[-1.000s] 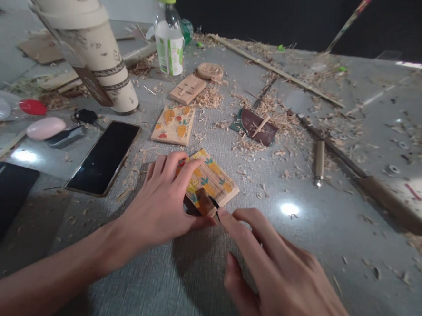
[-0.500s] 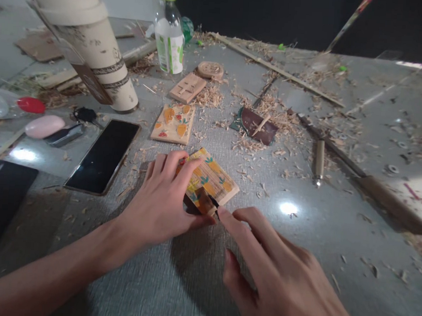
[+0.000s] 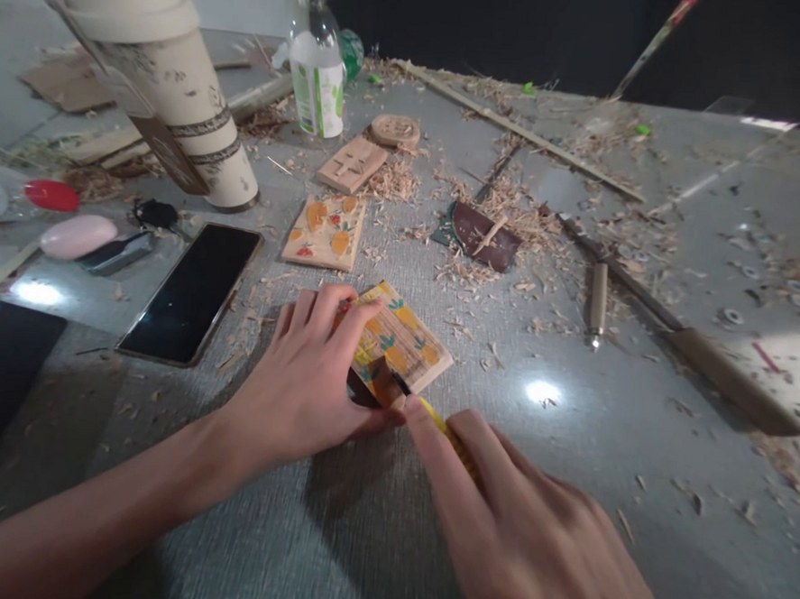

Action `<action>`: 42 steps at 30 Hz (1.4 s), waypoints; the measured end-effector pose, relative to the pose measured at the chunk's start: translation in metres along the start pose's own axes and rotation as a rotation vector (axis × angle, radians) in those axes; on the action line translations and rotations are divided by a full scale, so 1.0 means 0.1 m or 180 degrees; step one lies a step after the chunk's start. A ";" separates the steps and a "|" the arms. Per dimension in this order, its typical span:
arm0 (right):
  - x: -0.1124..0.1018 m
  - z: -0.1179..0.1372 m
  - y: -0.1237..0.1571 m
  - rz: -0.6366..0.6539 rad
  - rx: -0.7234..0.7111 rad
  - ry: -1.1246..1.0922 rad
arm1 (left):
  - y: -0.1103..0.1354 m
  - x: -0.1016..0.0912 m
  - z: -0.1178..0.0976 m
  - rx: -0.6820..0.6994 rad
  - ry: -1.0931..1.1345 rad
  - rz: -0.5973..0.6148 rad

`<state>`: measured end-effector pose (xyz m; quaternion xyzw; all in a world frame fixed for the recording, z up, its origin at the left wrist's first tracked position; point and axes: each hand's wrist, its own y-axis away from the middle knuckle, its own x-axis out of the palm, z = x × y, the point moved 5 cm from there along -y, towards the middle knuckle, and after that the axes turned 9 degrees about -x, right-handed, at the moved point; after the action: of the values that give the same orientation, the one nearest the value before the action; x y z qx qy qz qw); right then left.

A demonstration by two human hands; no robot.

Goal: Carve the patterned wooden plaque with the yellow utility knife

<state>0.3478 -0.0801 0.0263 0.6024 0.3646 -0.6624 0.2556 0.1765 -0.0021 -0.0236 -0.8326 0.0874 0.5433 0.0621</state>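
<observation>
My left hand (image 3: 304,379) grips a small wooden block (image 3: 417,335) by its left side, thumb at the near edge and fingers over the top. Painted orange fruit with green leaves covers the block's face. My right hand (image 3: 502,505) is closed around a yellow-handled knife (image 3: 451,436). Its dark, narrow blade lies against the block's near corner, over a brown patch. The palm hides most of the handle. Beyond my left hand a second wooden tile (image 3: 324,232), painted with orange and red fruit, lies flat.
A phone (image 3: 193,291) lies left, below a tall tumbler (image 3: 182,96). A bottle (image 3: 317,77) and two carved wooden pieces (image 3: 352,164) stand or lie farther back. Right are a leather piece (image 3: 489,237), a short wooden-handled tool (image 3: 598,303) and a long wooden-handled tool (image 3: 727,374), amid shavings.
My right hand has turned and its fingers have closed more, so the knife's yellow handle now shows. The blade has shifted slightly up and left. My left hand keeps its hold.
</observation>
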 end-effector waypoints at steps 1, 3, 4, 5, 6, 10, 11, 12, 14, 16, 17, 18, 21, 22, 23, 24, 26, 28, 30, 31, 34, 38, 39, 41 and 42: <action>-0.02 0.01 -0.01 -0.0019 -0.0018 0.0023 | 0.00 0.00 0.00 0.0009 -0.0006 -0.0016; -0.04 0.02 -0.01 -0.0024 -0.0051 0.0036 | 0.01 0.00 0.00 0.0019 -0.0025 -0.0017; -0.04 0.02 -0.01 -0.0022 -0.0066 0.0040 | 0.00 0.00 0.00 0.0023 -0.0037 -0.0007; -0.05 0.02 -0.01 -0.0016 -0.0079 0.0043 | 0.00 0.01 0.00 0.0024 -0.0049 0.0004; -0.05 0.02 -0.01 -0.0005 -0.0084 0.0060 | 0.00 0.01 0.00 0.0017 -0.0059 0.0012; 0.01 0.02 0.05 0.0239 -0.0072 0.0152 | -0.01 0.00 -0.01 -0.0011 -0.0060 0.0061; 0.02 0.03 0.07 0.0294 -0.0068 0.0163 | -0.01 0.00 -0.01 -0.0018 -0.0061 0.0068; 0.03 0.03 0.09 0.0330 -0.0074 0.0169 | -0.01 0.00 -0.01 -0.0023 -0.0065 0.0072; 0.04 0.05 0.12 0.0349 -0.0099 0.0205 | -0.01 0.00 -0.01 -0.0023 -0.0080 0.0063; 0.03 0.07 0.12 0.0316 -0.0107 0.0274 | -0.01 0.00 -0.01 -0.0011 -0.0088 0.0047; 0.03 0.08 0.11 0.0273 -0.0099 0.0306 | -0.01 0.00 -0.01 -0.0007 -0.0090 0.0041; 0.03 0.08 0.09 0.0239 -0.0096 0.0321 | -0.01 0.00 -0.01 -0.0002 -0.0089 0.0038; 0.02 0.09 0.05 0.0134 -0.0068 0.0342 | -0.02 0.00 -0.01 -0.0008 -0.0066 0.0049; 0.01 0.09 0.05 0.0101 -0.0032 0.0356 | -0.02 0.00 -0.02 -0.0013 -0.0056 0.0066; 0.01 0.08 0.05 0.0057 0.0022 0.0379 | -0.02 0.00 -0.02 -0.0018 -0.0047 0.0091; 0.01 0.08 0.05 0.0035 0.0063 0.0385 | -0.02 0.00 -0.03 -0.0021 -0.0037 0.0116; 0.02 0.09 0.06 0.0044 0.0063 0.0359 | -0.02 -0.01 -0.03 -0.0020 -0.0026 0.0153; 0.04 0.10 0.08 0.0057 0.0059 0.0355 | -0.02 -0.01 -0.04 -0.0018 -0.0021 0.0156; 0.05 0.11 0.09 0.0049 0.0099 0.0398 | -0.02 -0.02 -0.03 -0.0020 -0.0021 0.0133; 0.05 0.10 0.09 0.0027 0.0142 0.0437 | -0.01 -0.02 -0.03 -0.0020 -0.0023 0.0125; 0.03 0.11 0.06 0.0058 0.0051 0.0460 | -0.01 -0.01 -0.02 -0.0012 -0.0034 0.0106; -0.02 0.09 0.03 0.0073 -0.0081 0.0435 | -0.02 -0.01 -0.03 0.0011 -0.0034 0.0111; -0.03 0.09 0.02 0.0062 -0.0071 0.0437 | -0.02 -0.01 -0.03 0.0009 -0.0030 0.0114; -0.04 0.09 0.02 0.0048 -0.0065 0.0437 | -0.02 -0.02 -0.03 -0.0007 -0.0010 0.0121; -0.04 0.09 0.02 0.0052 -0.0064 0.0433 | -0.02 -0.02 -0.03 -0.0019 0.0002 0.0122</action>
<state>0.3442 -0.0887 0.0302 0.6465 0.3827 -0.6142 0.2417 0.1794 -0.0005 -0.0206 -0.8312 0.1017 0.5444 0.0492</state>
